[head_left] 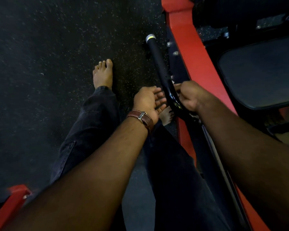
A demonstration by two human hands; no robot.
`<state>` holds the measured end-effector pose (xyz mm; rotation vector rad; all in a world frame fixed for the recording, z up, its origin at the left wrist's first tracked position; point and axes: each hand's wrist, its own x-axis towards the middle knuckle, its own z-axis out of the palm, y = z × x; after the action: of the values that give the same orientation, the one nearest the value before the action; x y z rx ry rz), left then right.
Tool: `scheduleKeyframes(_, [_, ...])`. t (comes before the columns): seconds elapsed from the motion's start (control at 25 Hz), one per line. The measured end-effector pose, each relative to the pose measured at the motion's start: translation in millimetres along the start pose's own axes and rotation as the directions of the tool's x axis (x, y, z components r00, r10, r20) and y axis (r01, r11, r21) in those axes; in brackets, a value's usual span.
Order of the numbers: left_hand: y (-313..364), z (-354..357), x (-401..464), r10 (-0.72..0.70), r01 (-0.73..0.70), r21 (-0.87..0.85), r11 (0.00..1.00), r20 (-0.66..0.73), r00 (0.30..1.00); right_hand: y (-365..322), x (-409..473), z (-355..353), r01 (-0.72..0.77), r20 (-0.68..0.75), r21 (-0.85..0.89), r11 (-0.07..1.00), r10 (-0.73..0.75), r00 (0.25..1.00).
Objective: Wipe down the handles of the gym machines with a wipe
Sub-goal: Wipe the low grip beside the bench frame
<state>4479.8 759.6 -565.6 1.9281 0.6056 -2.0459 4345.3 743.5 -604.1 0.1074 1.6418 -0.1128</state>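
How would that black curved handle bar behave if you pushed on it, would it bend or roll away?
The black handle bar is probably stiff: it looks like a metal tube with a capped end. It likely won't roll, since its lower end seems to join the red frame. Its glossy bend beside the right hand may be slippery; the matte upper stretch probably grips better.

Black rubber floor (48, 47) fills most of the view — flecked all over with pale specks and dimly lit. A red machine frame (188, 52) runs diagonally down the right side, with small bolts along its dark inner edge. Right of it lies a dark padded seat (260, 72). Another red frame piece (12, 202) shows at the lower left corner.
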Motion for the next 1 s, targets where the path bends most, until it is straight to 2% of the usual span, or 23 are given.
scheduleKeyframes(0.12, [-1.8, -0.8, -4.9, -0.036, 0.037, 0.014, 0.999, -0.032, 0.999, 4.9, -1.8, -11.4, 0.055, -0.035, -0.089, 0.995, -0.058, 0.998])
scheduleKeyframes(0.2, [-3.0, 1.8, -7.2, -0.05, 0.05, 0.027, 0.998, -0.026, 0.998, -7.2, 6.7, -7.7, 0.078, -0.037, -0.01, 0.997, -0.078, 0.996])
scheduleKeyframes(0.24, [-1.2, 4.1, -8.8, -0.051, 0.051, 0.031, 0.998, -0.014, 0.999, -11.8, 9.1, -2.3, 0.121, -0.057, -0.002, 0.993, -0.121, 0.991])
scheduleKeyframes(0.28, [2.0, 5.3, -10.1, -0.041, 0.041, 0.024, 0.999, -0.001, 0.999, -10.9, 9.5, 2.6, 0.208, -0.101, -0.095, 0.973, -0.217, 0.971])
scheduleKeyframes(0.32, [5.4, 6.1, -11.6, -0.022, 0.022, 0.011, 1.0, 0.003, 1.0, -2.8, 7.1, 5.7, 0.313, -0.151, -0.287, 0.905, -0.365, 0.918])
scheduleKeyframes(0.4, [9.2, 6.3, -12.3, 0.001, -0.001, -0.006, 1.0, -0.014, 1.0, 22.9, -5.9, 2.6, 0.447, -0.16, -0.651, 0.613, -0.687, 0.709])
scheduleKeyframes(0.48, [6.4, 6.8, -15.1, -0.006, 0.005, -0.025, 1.0, -0.012, 1.0, 41.9, -19.0, -3.7, 0.543, -0.016, -0.767, 0.342, -0.856, 0.517])
scheduleKeyframes(0.52, [4.4, 8.4, -17.9, -0.011, 0.011, -0.029, 1.0, 0.0, 1.0, 39.2, -20.2, -4.1, 0.582, 0.086, -0.785, 0.211, -0.894, 0.44])
scheduleKeyframes(0.56, [3.5, 9.0, -16.5, -0.013, 0.013, -0.033, 0.999, 0.019, 1.0, 30.0, -14.4, -0.9, 0.567, 0.178, -0.819, 0.089, -0.899, 0.399])
scheduleKeyframes(0.6, [6.0, 7.2, -11.1, -0.017, 0.018, -0.069, 0.997, 0.015, 1.0, 17.8, -8.5, 6.3, 0.507, 0.245, -0.862, -0.012, -0.885, 0.395])
scheduleKeyframes(0.64, [8.9, 5.1, -7.4, -0.02, 0.02, -0.123, 0.992, 0.001, 1.0, 7.1, -2.1, 14.3, 0.433, 0.277, -0.898, -0.074, -0.861, 0.427])
scheduleKeyframes(0.72, [6.5, 7.6, -10.6, -0.025, 0.025, -0.101, 0.995, 0.004, 1.0, 1.6, -2.5, 26.2, 0.327, 0.285, -0.938, -0.119, -0.8, 0.528])
scheduleKeyframes(0.76, [6.0, 4.9, -11.4, -0.029, 0.029, -0.094, 0.995, 0.007, 1.0, 10.1, -9.7, 29.0, 0.309, 0.339, -0.931, -0.194, -0.776, 0.532])
scheduleKeyframes(0.8, [-2.7, 10.1, -20.3, -0.047, 0.048, -0.129, 0.991, 0.009, 0.999, 22.1, -21.2, 29.7, 0.296, 0.432, -0.9, -0.319, -0.741, 0.514])
scheduleKeyframes(0.84, [-3.4, 8.4, -21.8, -0.048, 0.051, -0.11, 0.993, 0.028, 0.998, 33.8, -34.1, 28.5, 0.284, 0.515, -0.857, -0.43, -0.683, 0.519])
scheduleKeyframes(0.88, [5.4, 0.7, -15.6, -0.012, 0.012, -0.026, 1.0, -0.001, 1.0, 38.1, -42.0, 27.8, 0.283, 0.567, -0.82, -0.497, -0.638, 0.522])
scheduleKeyframes(0.92, [22.6, -13.8, 4.7, -0.003, 0.002, -0.014, 1.0, -0.095, 0.996, 33.7, -40.6, 29.5, 0.275, 0.564, -0.817, -0.506, -0.606, 0.561])
scheduleKeyframes(0.96, [43.7, -34.5, 53.9, 0.069, -0.068, 0.015, 0.998, -0.237, 0.969, 24.7, -31.6, 32.6, 0.258, 0.523, -0.844, -0.47, -0.62, 0.585])
scheduleKeyframes(1.0, [50.8, -52.4, 117.5, 0.337, -0.242, 0.325, 0.914, -0.279, 0.899, 13.7, -16.7, 35.7, 0.268, 0.457, -0.889, -0.372, -0.681, 0.572])
